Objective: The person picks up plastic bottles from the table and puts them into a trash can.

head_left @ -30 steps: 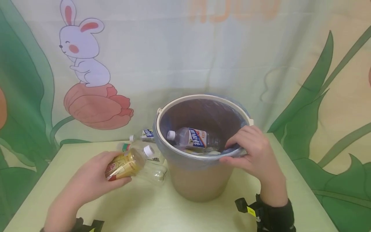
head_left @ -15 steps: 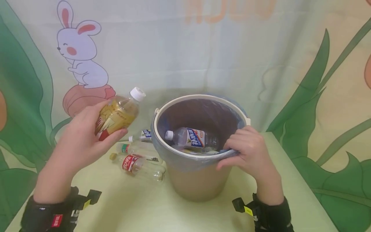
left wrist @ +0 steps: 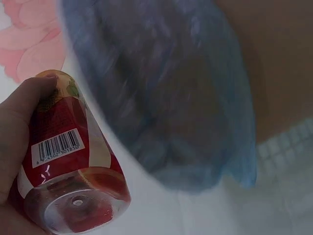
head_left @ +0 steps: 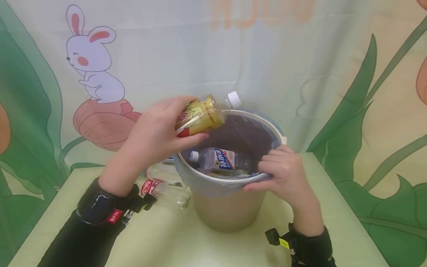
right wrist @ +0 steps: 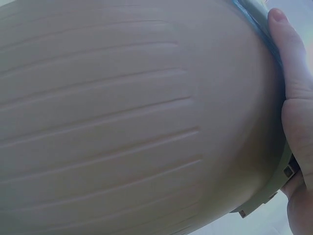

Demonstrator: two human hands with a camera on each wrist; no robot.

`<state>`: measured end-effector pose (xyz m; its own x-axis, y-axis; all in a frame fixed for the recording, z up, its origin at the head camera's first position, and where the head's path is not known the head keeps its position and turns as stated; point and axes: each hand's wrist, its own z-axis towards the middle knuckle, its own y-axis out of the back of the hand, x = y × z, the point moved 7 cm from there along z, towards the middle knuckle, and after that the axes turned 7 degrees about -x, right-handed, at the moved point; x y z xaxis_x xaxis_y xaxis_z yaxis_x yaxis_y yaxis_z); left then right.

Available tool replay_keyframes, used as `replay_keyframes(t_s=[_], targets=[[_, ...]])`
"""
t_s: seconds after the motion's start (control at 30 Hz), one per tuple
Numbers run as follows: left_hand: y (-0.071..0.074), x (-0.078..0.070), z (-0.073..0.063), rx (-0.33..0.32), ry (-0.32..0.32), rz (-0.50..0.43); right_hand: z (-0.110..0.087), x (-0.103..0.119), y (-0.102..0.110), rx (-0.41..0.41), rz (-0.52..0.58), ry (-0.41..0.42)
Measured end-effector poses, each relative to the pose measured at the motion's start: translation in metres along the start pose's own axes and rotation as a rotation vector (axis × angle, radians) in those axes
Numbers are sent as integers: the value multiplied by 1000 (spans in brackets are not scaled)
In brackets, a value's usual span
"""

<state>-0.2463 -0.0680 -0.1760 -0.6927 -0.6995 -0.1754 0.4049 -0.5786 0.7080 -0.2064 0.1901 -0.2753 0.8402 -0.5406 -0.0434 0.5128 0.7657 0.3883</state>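
Observation:
My left hand (head_left: 156, 128) grips a plastic bottle (head_left: 200, 115) with a yellow and red label and a white cap, tilted over the left rim of a beige trash can (head_left: 230, 209). In the left wrist view, the bottle's (left wrist: 63, 132) red side and clear base show beside the blue liner (left wrist: 161, 98). My right hand (head_left: 283, 174) holds the can's front right rim, fingers over the edge and thumb outside. Inside the can lies a clear bottle (head_left: 221, 159) with a white and blue label. In the right wrist view, my thumb (right wrist: 288, 49) lies along the rim.
Left of the can, a red-labelled clear bottle (head_left: 163, 191) lies on the pale green table (head_left: 200, 248). Another clear bottle (head_left: 163, 172) lies behind it, partly covered by my left forearm. A printed curtain (head_left: 213, 55) hangs behind the table.
My left hand has lifted the yellow-labelled bottle from beside the can and carried it right, over the can's rim. My right hand has kept its hold on the rim.

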Motion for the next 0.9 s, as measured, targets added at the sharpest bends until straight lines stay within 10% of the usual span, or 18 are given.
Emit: replay_keyframes(t_s=[0.43,0.9], targets=[[-82,-19,11,297,47,62,0,-1,-1,19,-6,-26],[-120,-22,-2,651,27,30,-2,-2,0,-22,8,-13]])
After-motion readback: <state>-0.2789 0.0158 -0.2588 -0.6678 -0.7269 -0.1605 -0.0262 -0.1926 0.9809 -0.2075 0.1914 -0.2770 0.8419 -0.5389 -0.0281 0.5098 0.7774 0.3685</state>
